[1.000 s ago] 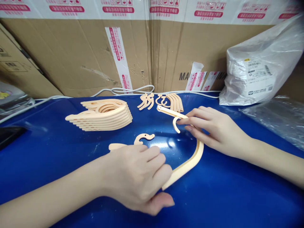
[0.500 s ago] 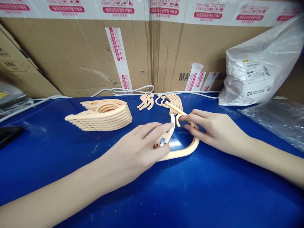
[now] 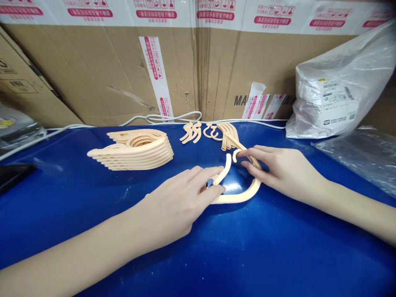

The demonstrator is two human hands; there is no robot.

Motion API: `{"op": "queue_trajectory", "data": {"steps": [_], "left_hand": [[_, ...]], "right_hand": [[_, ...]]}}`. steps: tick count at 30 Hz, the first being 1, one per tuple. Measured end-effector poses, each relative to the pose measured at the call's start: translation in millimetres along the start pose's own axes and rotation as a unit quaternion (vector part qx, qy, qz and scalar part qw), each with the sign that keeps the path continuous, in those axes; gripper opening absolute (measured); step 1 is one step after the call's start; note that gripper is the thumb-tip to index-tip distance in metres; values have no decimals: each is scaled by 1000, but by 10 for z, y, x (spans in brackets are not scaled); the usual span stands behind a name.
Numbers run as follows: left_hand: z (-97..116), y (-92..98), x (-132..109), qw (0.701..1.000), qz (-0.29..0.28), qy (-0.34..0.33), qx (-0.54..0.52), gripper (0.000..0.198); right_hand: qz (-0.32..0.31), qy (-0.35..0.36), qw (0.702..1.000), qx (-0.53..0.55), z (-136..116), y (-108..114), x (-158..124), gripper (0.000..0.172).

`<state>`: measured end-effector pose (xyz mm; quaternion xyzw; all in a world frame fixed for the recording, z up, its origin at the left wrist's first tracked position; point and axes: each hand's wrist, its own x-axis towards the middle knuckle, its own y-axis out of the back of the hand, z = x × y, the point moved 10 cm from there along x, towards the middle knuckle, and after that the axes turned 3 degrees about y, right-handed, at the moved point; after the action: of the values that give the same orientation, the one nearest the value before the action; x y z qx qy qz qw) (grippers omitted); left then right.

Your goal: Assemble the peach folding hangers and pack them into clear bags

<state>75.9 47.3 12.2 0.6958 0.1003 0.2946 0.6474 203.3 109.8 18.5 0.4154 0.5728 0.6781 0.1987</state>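
A cream plastic clothes hanger (image 3: 239,199) lies between my hands near the middle of the table, its rounded end toward the right. My left hand (image 3: 185,198) is closed, thumb and forefinger pinching the lower end of a short curved hanger piece (image 3: 227,165) above the hanger's bar. The left fingers hide whether that piece is joined to the hanger. On the hanger's right side my right hand (image 3: 281,169) is closed, thumb and fingers gripping its upper arm. Close to the right fingertips shows the small curved tip of a hook (image 3: 235,155).
A stack of cream hangers (image 3: 139,154) lies to the left. Loose hooks (image 3: 191,132) and several curved hanger arms (image 3: 227,130) lie at the back. A white cable (image 3: 173,119) runs before the cardboard box (image 3: 108,78). A plastic-wrapped parcel (image 3: 328,99) stands at right.
The short curved piece has come slightly lower and tilted to the right, and my left thumb and forefinger have closed on its lower end. My right hand has barely moved, still gripping the hanger.
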Motion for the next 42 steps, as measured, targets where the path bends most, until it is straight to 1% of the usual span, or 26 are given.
{"op": "queue_trajectory", "data": {"steps": [4, 6, 9, 11, 13, 15, 23, 27, 31, 35, 37, 40, 42], "left_hand": [[54, -15, -30, 999, -36, -8, -18, 58], [70, -20, -37, 999, -46, -8, -28, 57], [87, 10, -21, 999, -20, -16, -28, 42], [100, 33, -3, 1000, 8, -28, -4, 33], [116, 50, 11, 998, 32, -42, 24, 30], [124, 63, 17, 997, 47, -50, 35, 29], [105, 15, -30, 996, 48, -52, 54, 24], [107, -12, -50, 995, 41, -56, 64, 27], [114, 6, -42, 996, 44, -56, 62, 29], [179, 45, -37, 991, 63, -83, 79, 33], [205, 66, -38, 989, 76, -92, 89, 32], [214, 104, -33, 986, 93, -88, 109, 29], [229, 118, -33, 984, 94, -89, 123, 32]], "right_hand": [[-3, -4, 1000, -7, 0, -3, -1, 27], [-6, -2, 1000, -9, -5, -7, -1, 27], [-7, -3, 1000, -3, 3, -13, -1, 28], [-7, -6, 1000, 5, 16, -17, -2, 28], [-6, -7, 1000, 11, 24, -16, -3, 27], [-3, -7, 1000, 12, 27, -10, -4, 27], [-5, -10, 1000, -4, 20, -6, -8, 26], [-4, -10, 1000, -4, 9, 11, -8, 24], [1, 3, 1000, 3, -23, 33, -7, 23], [-1, 11, 1000, 19, -41, 23, -7, 23], [-3, 8, 1000, 19, -30, 16, -8, 23], [-3, 8, 1000, 13, -18, 16, -8, 21], [-4, 10, 1000, 14, -18, 20, -6, 20]]}}
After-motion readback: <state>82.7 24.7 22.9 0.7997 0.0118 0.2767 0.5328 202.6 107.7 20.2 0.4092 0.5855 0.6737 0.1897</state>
